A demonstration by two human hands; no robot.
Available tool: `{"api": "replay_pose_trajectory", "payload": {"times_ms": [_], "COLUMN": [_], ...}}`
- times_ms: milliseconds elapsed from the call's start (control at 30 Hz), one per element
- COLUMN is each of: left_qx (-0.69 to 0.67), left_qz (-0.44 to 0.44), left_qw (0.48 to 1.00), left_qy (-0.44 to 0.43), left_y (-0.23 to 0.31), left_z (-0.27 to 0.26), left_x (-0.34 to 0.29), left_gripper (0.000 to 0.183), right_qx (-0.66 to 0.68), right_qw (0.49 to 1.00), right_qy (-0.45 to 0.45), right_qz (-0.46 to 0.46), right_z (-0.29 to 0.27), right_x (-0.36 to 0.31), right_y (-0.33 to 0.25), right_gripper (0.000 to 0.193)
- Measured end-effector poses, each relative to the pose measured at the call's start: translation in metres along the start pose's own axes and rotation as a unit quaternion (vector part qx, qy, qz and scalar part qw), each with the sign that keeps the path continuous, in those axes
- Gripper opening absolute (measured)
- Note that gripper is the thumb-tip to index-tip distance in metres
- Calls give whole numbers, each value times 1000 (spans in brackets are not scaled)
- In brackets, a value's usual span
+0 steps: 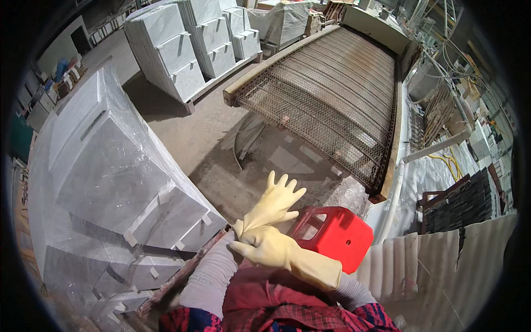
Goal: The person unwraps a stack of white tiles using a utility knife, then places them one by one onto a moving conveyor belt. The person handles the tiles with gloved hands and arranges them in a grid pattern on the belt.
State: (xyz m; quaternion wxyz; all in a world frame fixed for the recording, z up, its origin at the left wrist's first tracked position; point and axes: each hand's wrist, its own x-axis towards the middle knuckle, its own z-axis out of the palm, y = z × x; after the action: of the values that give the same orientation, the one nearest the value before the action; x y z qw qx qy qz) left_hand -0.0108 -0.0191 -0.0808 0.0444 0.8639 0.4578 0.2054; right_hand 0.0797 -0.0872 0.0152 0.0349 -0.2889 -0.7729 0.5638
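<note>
Pale yellow rubber gloves cover both hands. My left hand (271, 202) reaches forward with its fingers spread, holding nothing. Across its wrist lies my right hand (265, 247), fingers curled closed at the cuff of the left glove (239, 226). The long cuff of the right glove (318, 269) runs back over a grey sleeve. Just right of my hands stands a red plastic stool (349, 238) with a small hole in its top. The palm side of the right hand is hidden.
Film-wrapped pale slabs (127, 182) stand close on the left. Farther off, more stacked slabs (188, 50) rest on a pallet. A wire-mesh conveyor (332, 94) fills the upper middle. A white pipe (395, 188) and a corrugated sheet (431, 265) are on the right.
</note>
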Motion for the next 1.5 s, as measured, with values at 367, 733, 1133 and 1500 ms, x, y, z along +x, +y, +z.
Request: {"api": "replay_pose_trajectory", "payload": {"times_ms": [367, 733, 1133, 1500], "left_qx": [-32, -111, 59, -66], "left_qz": [-164, -180, -130, -203], "left_qw": [930, 923, 951, 929], "left_qy": [-327, -321, -273, -303], "left_y": [17, 16, 29, 43], "left_z": [8, -7, 75, 67], "left_x": [-34, -56, -74, -85], "left_gripper": [25, 37, 47, 44], "right_qx": [-95, -244, -54, 20], "right_qw": [957, 882, 959, 977], "right_qy": [242, 342, 261, 147], "right_qz": [129, -211, 99, 151], "right_z": [-37, -13, -15, -12], "right_x": [-1, 20, 19, 0], "right_y": [57, 78, 115, 54], "right_gripper": [38, 35, 37, 36]}}
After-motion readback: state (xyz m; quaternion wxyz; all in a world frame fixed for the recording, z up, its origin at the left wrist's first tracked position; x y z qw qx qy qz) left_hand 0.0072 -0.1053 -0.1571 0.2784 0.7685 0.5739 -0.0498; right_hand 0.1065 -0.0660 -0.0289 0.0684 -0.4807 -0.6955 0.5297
